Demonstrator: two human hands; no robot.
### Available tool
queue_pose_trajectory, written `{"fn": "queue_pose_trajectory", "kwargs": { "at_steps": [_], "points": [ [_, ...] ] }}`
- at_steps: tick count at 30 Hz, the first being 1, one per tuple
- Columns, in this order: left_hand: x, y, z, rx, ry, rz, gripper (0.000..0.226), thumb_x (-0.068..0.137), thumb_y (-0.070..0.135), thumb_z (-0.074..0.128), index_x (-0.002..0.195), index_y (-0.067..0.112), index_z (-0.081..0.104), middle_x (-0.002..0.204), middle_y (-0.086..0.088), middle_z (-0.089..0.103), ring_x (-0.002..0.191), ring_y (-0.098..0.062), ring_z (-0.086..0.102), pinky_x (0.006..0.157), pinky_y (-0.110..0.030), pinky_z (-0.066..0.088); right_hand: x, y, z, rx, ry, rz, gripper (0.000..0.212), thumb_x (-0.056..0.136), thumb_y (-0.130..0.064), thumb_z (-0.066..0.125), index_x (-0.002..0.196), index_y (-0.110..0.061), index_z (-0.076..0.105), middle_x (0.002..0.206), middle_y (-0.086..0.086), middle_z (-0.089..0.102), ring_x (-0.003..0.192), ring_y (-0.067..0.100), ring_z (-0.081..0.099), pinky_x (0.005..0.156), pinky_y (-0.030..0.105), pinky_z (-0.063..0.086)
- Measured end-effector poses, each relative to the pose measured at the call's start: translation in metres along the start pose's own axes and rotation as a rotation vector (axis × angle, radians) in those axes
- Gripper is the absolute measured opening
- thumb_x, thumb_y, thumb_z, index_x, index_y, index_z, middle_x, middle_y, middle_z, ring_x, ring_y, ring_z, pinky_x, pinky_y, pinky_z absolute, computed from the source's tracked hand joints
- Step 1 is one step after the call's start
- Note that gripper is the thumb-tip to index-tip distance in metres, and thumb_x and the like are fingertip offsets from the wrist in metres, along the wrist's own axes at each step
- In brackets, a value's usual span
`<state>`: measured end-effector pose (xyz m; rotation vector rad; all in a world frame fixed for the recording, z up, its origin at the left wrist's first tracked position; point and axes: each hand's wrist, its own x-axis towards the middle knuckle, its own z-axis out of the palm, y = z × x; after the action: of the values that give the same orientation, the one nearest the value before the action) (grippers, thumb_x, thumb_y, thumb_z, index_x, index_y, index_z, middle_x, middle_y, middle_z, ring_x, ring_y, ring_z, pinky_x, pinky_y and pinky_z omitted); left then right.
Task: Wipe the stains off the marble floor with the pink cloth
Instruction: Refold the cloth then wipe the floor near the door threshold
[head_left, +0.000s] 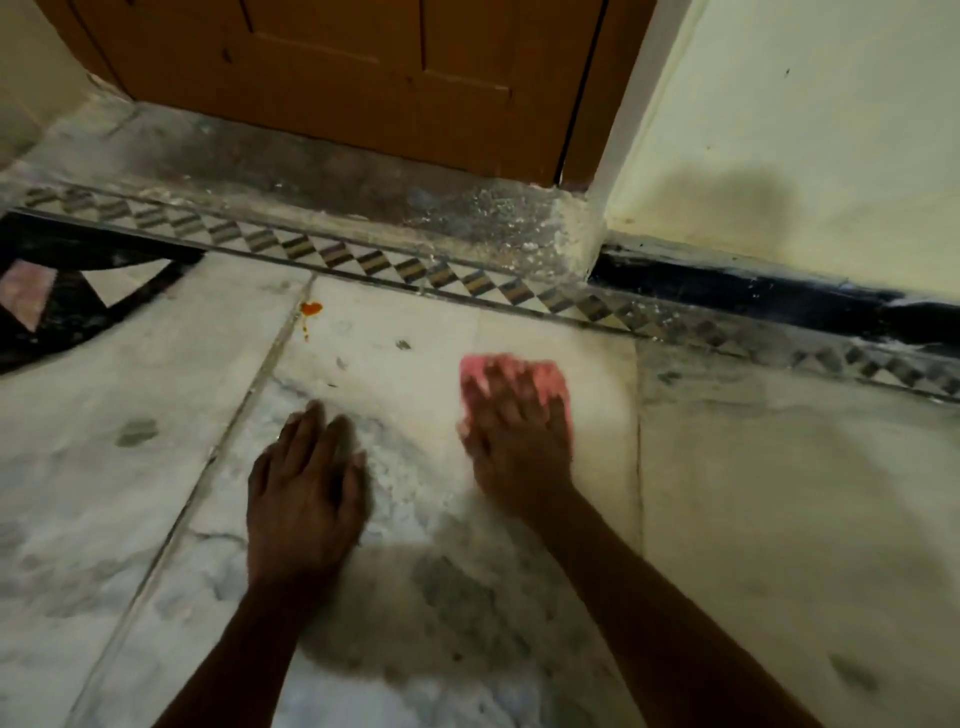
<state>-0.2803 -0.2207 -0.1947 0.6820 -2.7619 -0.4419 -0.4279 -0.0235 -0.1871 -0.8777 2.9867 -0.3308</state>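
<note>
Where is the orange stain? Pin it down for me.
In the head view the orange stain sits on the marble floor beside a tile joint, just short of the patterned border strip, ahead and left of the pink cloth.

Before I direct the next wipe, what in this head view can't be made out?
- Pink cloth: mostly hidden under the right hand, and motion-blurred, so its full size is unknown.
- Marble floor under both hands: hidden; stains there unknown.
- Left hand: palm contact unclear, shadowed.
- Orange stain: too small to tell whether wet or dry.
</note>
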Motion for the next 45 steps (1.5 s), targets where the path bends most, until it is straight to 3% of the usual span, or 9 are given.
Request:
{"fn": "queue_pose_trajectory", "kwargs": {
  "at_steps": [2,8,14,17,20,26,33,39,45],
  "points": [
    [0.002,0.003,-0.003,-0.015,0.022,0.007,0.06,0.098,0.046,0.044,0.148,0.016,0.059,0.165,-0.011,0.044,0.153,-0.031,0.042,0.117,-0.05,0.035,-0.057,0.011,-0.006,-0.028,-0.009,-0.095,0.062,0.109,-0.055,0.026,0.168,-0.044,0.013,0.18,-0.006,0.011,0.168,0.025,0.003,0.131,0.065,0.003],
    [0.004,-0.003,0.006,0.023,0.071,0.017,0.057,0.098,0.042,0.05,0.149,0.017,0.058,0.165,-0.01,0.044,0.154,-0.028,0.04,0.118,-0.049,0.035,0.054,0.04,0.001,-0.031,0.047,0.565,0.082,0.097,-0.062,0.004,0.17,-0.026,0.017,0.179,0.016,0.015,0.165,0.044,0.01,0.129,0.07,0.006],
    [0.005,0.002,-0.004,0.021,0.069,0.008,0.059,0.097,0.044,0.047,0.146,0.015,0.06,0.164,-0.011,0.046,0.151,-0.031,0.045,0.117,-0.049,0.035,-0.069,-0.005,-0.011,-0.072,-0.071,-0.253,0.062,0.111,-0.049,0.028,0.17,-0.037,0.012,0.18,-0.005,0.01,0.168,0.028,0.004,0.13,0.066,0.015],
    [0.005,0.001,-0.002,0.022,0.074,0.002,0.057,0.097,0.042,0.05,0.147,0.015,0.06,0.164,-0.011,0.046,0.151,-0.031,0.044,0.117,-0.05,0.036,-0.064,0.057,-0.018,-0.071,-0.055,0.185,0.064,0.105,-0.058,0.01,0.168,-0.047,0.001,0.18,-0.008,-0.003,0.168,0.029,-0.003,0.131,0.064,0.008],
    [0.006,0.0,0.002,0.011,0.084,0.011,0.057,0.096,0.04,0.052,0.147,0.015,0.059,0.164,-0.011,0.046,0.152,-0.032,0.043,0.117,-0.051,0.036,0.021,0.047,-0.007,-0.071,0.066,0.501,0.069,0.105,-0.054,0.018,0.169,-0.029,0.021,0.178,0.011,0.021,0.164,0.04,0.019,0.129,0.068,0.015],
    [0.004,0.004,-0.005,0.01,0.08,0.0,0.055,0.099,0.04,0.051,0.147,0.014,0.059,0.164,-0.011,0.046,0.152,-0.033,0.044,0.117,-0.052,0.036,-0.099,-0.026,-0.015,-0.071,-0.132,-0.234,0.062,0.111,-0.048,0.029,0.17,-0.035,0.013,0.18,-0.004,0.01,0.168,0.029,0.003,0.13,0.066,0.013],
    [0.005,0.0,0.002,0.022,0.06,0.016,0.056,0.099,0.041,0.048,0.148,0.015,0.057,0.166,-0.011,0.043,0.154,-0.032,0.04,0.118,-0.051,0.035,0.004,0.021,-0.011,-0.026,-0.042,0.47,0.072,0.104,-0.06,0.014,0.17,-0.031,0.008,0.181,0.01,0.005,0.167,0.037,0.003,0.132,0.063,0.001],
    [0.005,0.003,-0.012,-0.01,0.017,0.018,0.059,0.101,0.045,0.043,0.15,0.016,0.056,0.166,-0.011,0.043,0.154,-0.032,0.04,0.118,-0.051,0.034,-0.134,-0.036,-0.017,-0.089,-0.149,-0.183,0.069,0.109,-0.052,0.036,0.17,-0.037,0.009,0.181,-0.002,0.007,0.167,0.032,0.0,0.13,0.066,0.015],
    [0.004,-0.002,0.0,-0.011,0.041,0.027,0.058,0.1,0.044,0.044,0.15,0.017,0.055,0.166,-0.01,0.042,0.155,-0.031,0.038,0.119,-0.049,0.032,-0.04,0.037,-0.015,-0.042,-0.032,0.42,0.073,0.102,-0.062,0.01,0.17,-0.035,0.004,0.181,0.009,0.006,0.166,0.037,0.002,0.131,0.064,0.004]
  ]
}}
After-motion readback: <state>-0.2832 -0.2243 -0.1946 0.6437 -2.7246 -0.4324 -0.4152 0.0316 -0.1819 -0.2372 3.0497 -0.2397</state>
